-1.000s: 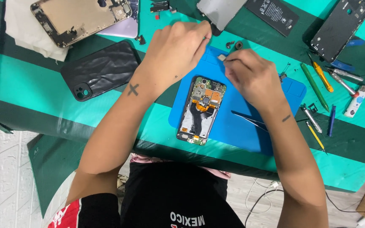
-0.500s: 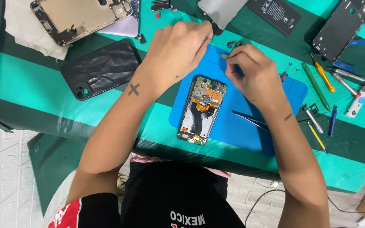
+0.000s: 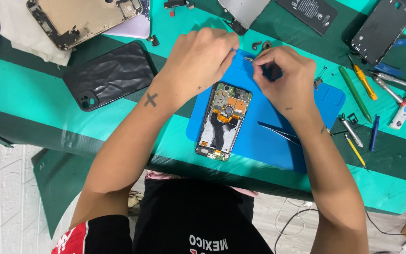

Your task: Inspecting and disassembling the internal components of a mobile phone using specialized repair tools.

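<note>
Here, both hands meeting above the far end of an opened phone (image 3: 225, 121), back cover off, boards and orange flex showing. Left hand (image 3: 198, 61) curled, fingers (image 3: 229, 47) pinched toward a tiny metal part (image 3: 249, 59) held between the two hands; right hand (image 3: 283, 77) likewise closed, fingers (image 3: 258, 60) nipped on or right at the same part. Hard to tell which hand truly carries it, since the piece is very small and half covered by fingertips. Both sets of fingers closed, then, not spread.

Phone lying flat on a blue work mat (image 3: 278, 150), long axis running roughly from near edge to far edge, tilted slightly, camera end away from the body. Directly below and just nearer than the pinched part, touching neither hand. Left hand a shade closer to the phone's top corner; right hand just beside, over bare mat.

Tweezers (image 3: 280, 133) resting on the mat under the right wrist, points toward the phone, untouched. On the green tabletop (image 3: 19, 94): a black phone case (image 3: 109, 75) to the left, a stripped gold-toned phone frame (image 3: 81, 19) at the far left corner on white cloth, a dark frame (image 3: 384, 28) far right, and a row of screwdrivers and pens (image 3: 365, 84) right of the mat. Small loose bits (image 3: 261, 45) just beyond the fingertips.
</note>
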